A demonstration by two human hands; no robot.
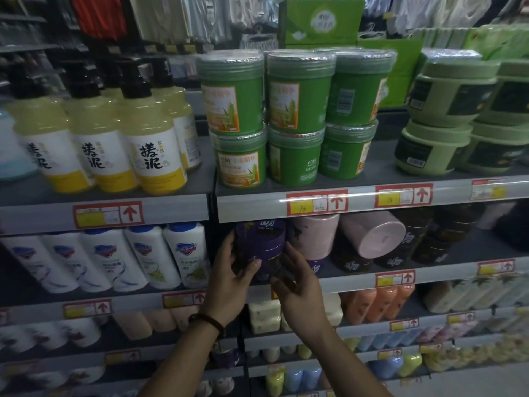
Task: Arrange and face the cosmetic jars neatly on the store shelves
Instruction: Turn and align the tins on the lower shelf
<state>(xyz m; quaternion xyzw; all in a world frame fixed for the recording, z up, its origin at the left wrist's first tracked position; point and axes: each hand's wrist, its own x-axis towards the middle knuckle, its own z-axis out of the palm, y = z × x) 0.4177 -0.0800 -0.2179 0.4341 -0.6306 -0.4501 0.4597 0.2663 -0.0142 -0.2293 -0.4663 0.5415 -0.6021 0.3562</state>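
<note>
While both my hands meet at the second shelf, they bracket a purple jar.
My left hand grips its left side, thumb across the front; my right hand rests nearly straight fingers on its right side. It stands at the shelf's front edge, just beside pink jars, under the green jars.

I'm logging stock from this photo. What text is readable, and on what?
"搓泥" on the yellow bottles.
"小麦精华" on the green jars.
"15", handwritten, on two price tags.
"Safeguard" on the white bottles, barely legible.
Purple jar lettering and all else: too blurred.
</note>
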